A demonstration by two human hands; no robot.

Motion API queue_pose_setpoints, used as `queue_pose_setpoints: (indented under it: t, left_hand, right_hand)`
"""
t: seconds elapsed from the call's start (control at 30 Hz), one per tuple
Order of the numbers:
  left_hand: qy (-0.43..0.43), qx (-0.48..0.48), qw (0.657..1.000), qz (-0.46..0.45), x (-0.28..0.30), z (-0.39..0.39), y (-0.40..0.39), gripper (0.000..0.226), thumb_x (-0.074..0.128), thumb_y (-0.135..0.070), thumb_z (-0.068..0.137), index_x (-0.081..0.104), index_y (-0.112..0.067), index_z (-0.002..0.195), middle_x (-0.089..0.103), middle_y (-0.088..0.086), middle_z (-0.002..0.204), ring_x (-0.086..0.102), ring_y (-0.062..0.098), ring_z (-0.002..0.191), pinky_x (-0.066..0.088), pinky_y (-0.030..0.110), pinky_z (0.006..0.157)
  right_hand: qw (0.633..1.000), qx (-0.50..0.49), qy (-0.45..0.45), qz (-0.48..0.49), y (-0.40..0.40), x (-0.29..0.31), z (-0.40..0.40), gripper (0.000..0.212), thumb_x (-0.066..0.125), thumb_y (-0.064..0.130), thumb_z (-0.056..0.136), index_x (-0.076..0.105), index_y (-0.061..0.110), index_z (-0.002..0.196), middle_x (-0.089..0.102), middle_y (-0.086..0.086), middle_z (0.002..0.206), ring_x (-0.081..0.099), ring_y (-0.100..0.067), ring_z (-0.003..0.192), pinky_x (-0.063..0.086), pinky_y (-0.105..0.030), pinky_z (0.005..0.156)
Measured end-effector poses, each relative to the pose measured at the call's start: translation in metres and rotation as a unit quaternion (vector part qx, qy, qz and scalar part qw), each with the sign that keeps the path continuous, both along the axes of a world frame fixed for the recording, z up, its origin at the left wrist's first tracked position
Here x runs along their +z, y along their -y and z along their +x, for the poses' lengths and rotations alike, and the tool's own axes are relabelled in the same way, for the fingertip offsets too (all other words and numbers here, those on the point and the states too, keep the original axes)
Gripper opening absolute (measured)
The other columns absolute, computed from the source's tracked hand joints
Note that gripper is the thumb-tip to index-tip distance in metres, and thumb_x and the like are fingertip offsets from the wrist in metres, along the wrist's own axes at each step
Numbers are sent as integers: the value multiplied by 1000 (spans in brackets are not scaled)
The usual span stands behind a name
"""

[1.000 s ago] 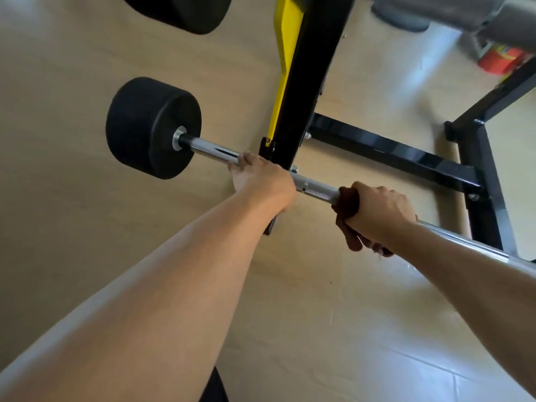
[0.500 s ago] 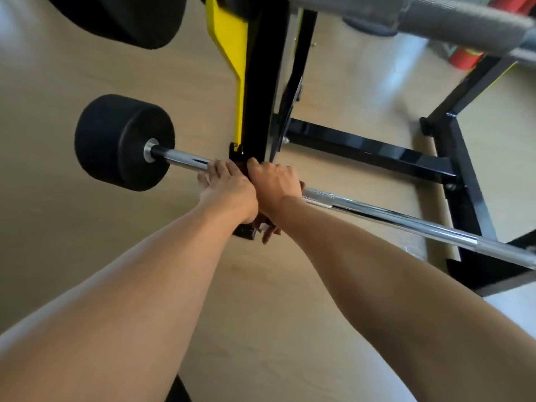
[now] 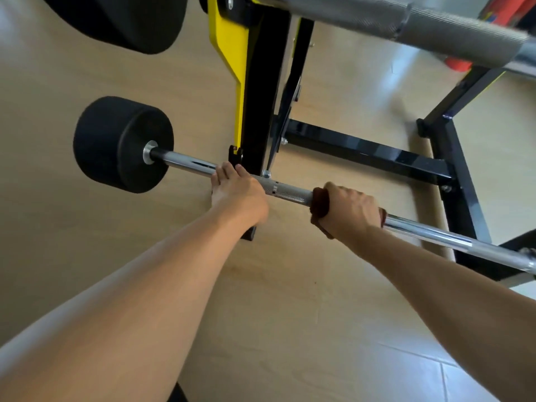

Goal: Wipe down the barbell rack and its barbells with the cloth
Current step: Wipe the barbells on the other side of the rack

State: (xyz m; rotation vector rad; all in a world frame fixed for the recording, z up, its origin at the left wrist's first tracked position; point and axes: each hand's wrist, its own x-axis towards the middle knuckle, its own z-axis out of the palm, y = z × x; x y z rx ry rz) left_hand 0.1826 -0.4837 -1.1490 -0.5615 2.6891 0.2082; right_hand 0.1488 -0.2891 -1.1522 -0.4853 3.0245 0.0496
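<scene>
Low on the black-and-yellow steel barbell rack [image 3: 261,91], across its cradle: long chrome steel barbell [image 3: 293,192] with black cylindrical end weight [image 3: 116,143]. Left hand [image 3: 237,192] curled over the shaft beside the upright; right hand [image 3: 351,210] gripping soft dark-brown cloth [image 3: 319,203] wrapped round the knurling. Likely heavy, rigid, slick on chrome; best steadied near the cradle. No containers visible.

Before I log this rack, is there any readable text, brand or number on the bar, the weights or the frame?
None can be read.
Lower barbell, under the cloth in the right hand: only small dark marks on the knurling, no text.
Black weight: blank.
Rack and its yellow plate: no lettering.
Red object at the top right: blurred, unreadable.
</scene>
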Motion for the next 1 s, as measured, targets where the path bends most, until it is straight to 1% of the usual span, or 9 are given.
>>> queue_pose_setpoints:
  t: [0.07,0.13,0.23,0.3,0.5,0.63,0.83,0.9,1.0]
  left_hand:
    - [3,-3,1000,2,1,0,3,105,65,-10,86,-10,-1,158,-10,24,165,-7,39,153,-1,47,124]
    - [3,-6,1000,-1,4,-1,7,102,69,-12,85,-1,-3,159,0,20,166,2,35,154,5,43,125]
    - [-23,1,1000,7,9,-1,16,86,71,-9,83,22,-5,154,28,13,156,24,29,148,21,39,121]
    - [-36,6,999,15,10,0,18,81,71,-8,83,27,-6,152,33,12,153,28,29,145,23,40,120]
    - [-62,34,997,23,1,7,9,100,74,-20,84,9,-9,160,13,12,165,8,30,154,10,45,126]
    - [-80,23,996,11,-2,12,5,96,73,-25,84,15,-14,160,15,14,163,8,34,153,6,50,126]
    - [-161,-54,985,-9,1,11,-47,64,68,-25,87,45,-19,147,47,4,147,34,28,142,11,47,124]
    - [-211,-57,975,39,8,11,-67,49,64,-25,91,53,-19,138,55,4,138,45,27,132,27,43,119]
    - [-269,-53,941,200,27,18,-107,39,60,-29,99,57,-21,137,57,0,135,53,19,121,43,29,92]
  right_hand:
    - [999,45,-18,-23,51,-11,0,37,69,37,90,52,21,118,63,4,93,60,-16,81,46,-31,74]
    - [994,85,-57,-41,105,-19,-1,28,63,28,95,53,17,119,66,-3,105,64,-23,94,43,-34,75]
    - [987,105,-106,-62,147,-28,-3,14,53,26,102,54,17,112,68,-3,102,68,-24,95,47,-35,72]
    - [984,113,-110,-80,143,-30,-4,13,55,24,101,55,17,112,69,-3,99,68,-23,92,48,-35,71]
    - [983,146,-69,-88,122,-21,-8,22,60,23,98,54,17,118,68,-4,97,68,-26,89,45,-37,71]
    - [988,120,-23,-91,75,-19,-10,32,67,32,95,53,21,122,58,3,86,57,-16,79,49,-35,78]
    - [995,55,-15,-77,-47,-17,-5,25,67,29,95,49,25,113,57,8,83,56,-11,73,56,-37,79]
    - [994,47,4,-95,-88,-10,-3,31,68,27,94,51,28,120,61,9,92,58,-12,80,56,-39,81]
    - [985,63,-5,-158,-131,5,8,48,76,17,87,60,29,131,71,5,110,66,-21,96,56,-42,82]
